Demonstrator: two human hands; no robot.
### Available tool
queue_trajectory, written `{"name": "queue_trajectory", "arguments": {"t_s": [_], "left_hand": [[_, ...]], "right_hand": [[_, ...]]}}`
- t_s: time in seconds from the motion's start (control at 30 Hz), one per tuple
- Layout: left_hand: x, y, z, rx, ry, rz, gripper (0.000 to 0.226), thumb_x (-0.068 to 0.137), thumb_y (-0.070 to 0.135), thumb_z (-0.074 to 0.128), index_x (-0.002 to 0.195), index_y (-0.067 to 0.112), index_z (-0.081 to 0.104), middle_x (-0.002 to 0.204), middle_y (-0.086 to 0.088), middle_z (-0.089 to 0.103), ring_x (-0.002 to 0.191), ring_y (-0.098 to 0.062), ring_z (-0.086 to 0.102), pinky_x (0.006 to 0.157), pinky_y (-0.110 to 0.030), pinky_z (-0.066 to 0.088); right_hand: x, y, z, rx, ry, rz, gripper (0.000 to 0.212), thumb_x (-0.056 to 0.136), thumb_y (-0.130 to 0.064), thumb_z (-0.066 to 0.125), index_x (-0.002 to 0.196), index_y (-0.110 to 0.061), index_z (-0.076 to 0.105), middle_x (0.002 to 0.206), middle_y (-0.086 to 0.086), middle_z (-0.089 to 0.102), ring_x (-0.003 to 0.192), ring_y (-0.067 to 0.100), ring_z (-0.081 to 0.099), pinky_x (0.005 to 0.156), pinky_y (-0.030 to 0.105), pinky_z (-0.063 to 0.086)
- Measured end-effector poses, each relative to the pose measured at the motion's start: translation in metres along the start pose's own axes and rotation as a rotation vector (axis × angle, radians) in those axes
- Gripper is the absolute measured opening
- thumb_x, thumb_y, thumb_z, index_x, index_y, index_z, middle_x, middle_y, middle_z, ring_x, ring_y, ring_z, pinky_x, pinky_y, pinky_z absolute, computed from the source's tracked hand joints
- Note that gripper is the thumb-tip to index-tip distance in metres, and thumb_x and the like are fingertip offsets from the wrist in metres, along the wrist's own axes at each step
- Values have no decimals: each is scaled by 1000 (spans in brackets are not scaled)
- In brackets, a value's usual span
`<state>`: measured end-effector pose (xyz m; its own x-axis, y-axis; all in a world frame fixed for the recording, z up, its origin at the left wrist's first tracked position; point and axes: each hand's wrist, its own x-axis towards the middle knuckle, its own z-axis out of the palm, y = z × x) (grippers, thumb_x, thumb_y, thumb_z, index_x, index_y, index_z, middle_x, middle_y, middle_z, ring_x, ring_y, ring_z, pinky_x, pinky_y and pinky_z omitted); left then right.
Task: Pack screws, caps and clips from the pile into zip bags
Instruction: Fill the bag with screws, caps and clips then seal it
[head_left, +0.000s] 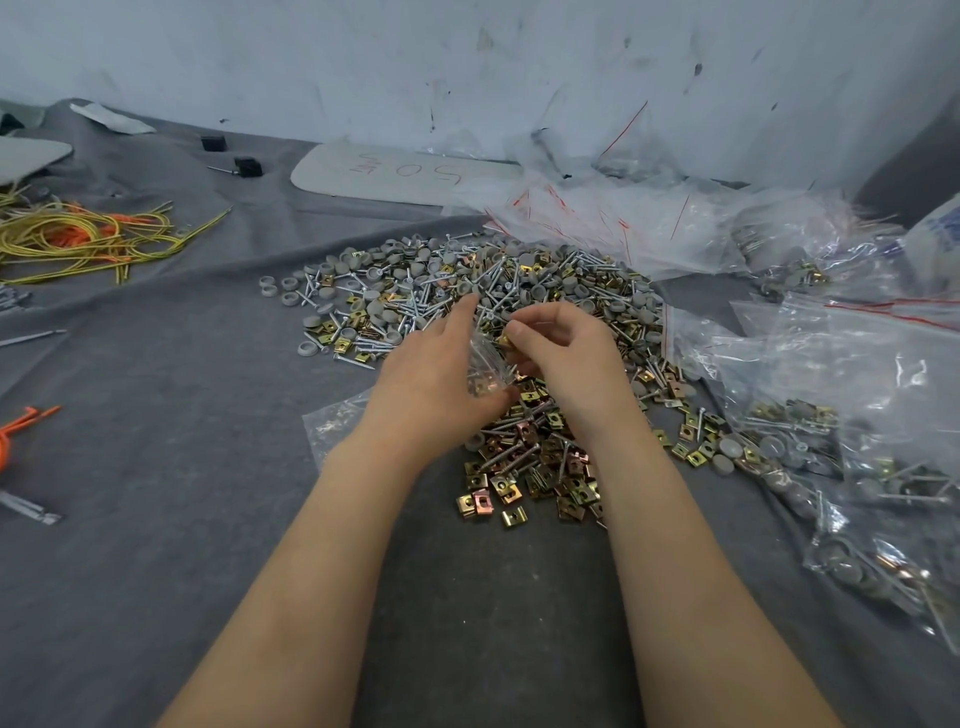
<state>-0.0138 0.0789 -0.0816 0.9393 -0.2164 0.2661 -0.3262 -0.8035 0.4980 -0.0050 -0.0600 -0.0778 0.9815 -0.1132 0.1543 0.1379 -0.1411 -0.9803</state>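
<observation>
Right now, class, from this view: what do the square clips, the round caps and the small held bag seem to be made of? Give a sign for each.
The clips: metal, likely plated steel; shiny gold to coppery sheen.
The caps: probably plastic; even matte grey, no glint.
The zip bag in the left hand: thin clear plastic film; see-through, glossy, crinkled.

- Bag between the hands: half covered by left hand, contents too blurred to tell.
- Clip pinched by right hand: mostly hidden by fingertips.
- Pile: middle hidden under both hands.
- Filled bags: cut off at right edge.
- Wires: cut off at left edge.
- Board: writing partly under empty bags, not fully readable.
</observation>
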Motion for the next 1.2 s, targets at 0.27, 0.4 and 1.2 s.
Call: {"name": "queue_trajectory", "arguments": {"t_s": [0.27, 0.4, 1.2], "left_hand": [[-3, -3, -8, -5, -48, -57, 97, 79, 48, 71, 152, 22, 13, 137, -6, 51, 122, -28, 49, 102, -43, 41], [-4, -12, -21, -75, 0, -119, 90, 81, 40, 72, 151, 22, 19, 120, -7, 60, 104, -23, 57, 89, -37, 46], [-3, -13, -20, -133, 17, -104, 88, 80, 39, 74, 150, 23, 23, 127, -6, 59, 109, -21, 56, 82, -27, 37]], "right_hand": [[7, 12, -31, -654, 423, 44, 16, 95, -16, 52, 102, -15, 66, 98, 0, 66, 83, 12, 57, 75, 29, 44], [6, 11, -30, -740, 369, 8, 21, 96, -18, 52, 112, -14, 65, 113, 4, 64, 108, 21, 56, 94, 34, 46], [-7, -2, 7, -1040, -213, 0, 5, 91, -27, 60, 88, -28, 56, 94, -4, 59, 99, 23, 59, 90, 43, 49]]}}
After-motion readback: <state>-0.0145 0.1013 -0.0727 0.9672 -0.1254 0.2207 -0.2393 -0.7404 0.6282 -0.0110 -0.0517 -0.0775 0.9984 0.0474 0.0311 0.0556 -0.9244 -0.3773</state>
